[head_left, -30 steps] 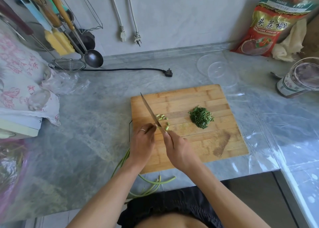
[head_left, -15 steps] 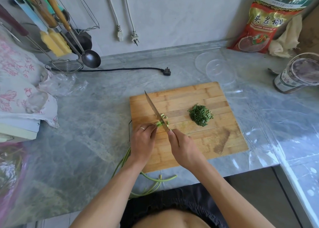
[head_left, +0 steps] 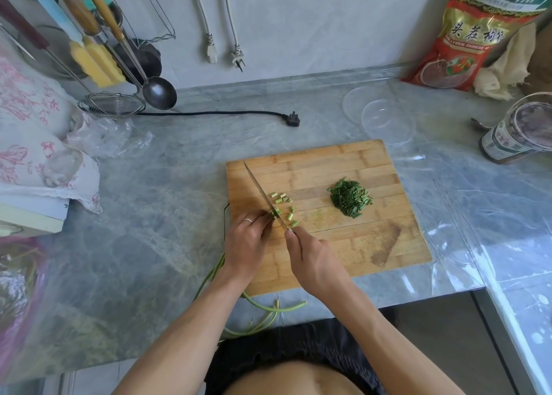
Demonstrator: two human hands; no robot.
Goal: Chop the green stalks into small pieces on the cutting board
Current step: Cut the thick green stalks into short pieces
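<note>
A wooden cutting board (head_left: 343,161) lies on the grey counter. My left hand (head_left: 248,245) holds a bundle of green stalks (head_left: 263,308) down on the board's left part; their long ends trail off the near edge. My right hand (head_left: 313,263) grips the handle of a knife (head_left: 263,194), whose blade rests on the stalks right beside my left fingertips. Several light green cut pieces (head_left: 283,205) lie just right of the blade. A pile of dark green chopped pieces (head_left: 351,197) sits mid-board.
Clear plastic lids (head_left: 385,119) lie behind the board. A jar (head_left: 519,131) and a red bag (head_left: 478,36) stand at the right. A black plug and cord (head_left: 292,119), ladle (head_left: 158,91), strainer (head_left: 112,105) and floral cloth (head_left: 30,143) occupy the back left.
The knife has risen and come down again on the stalks, and more light green pieces now lie to the right of the blade. My left hand stays on the bundle.
</note>
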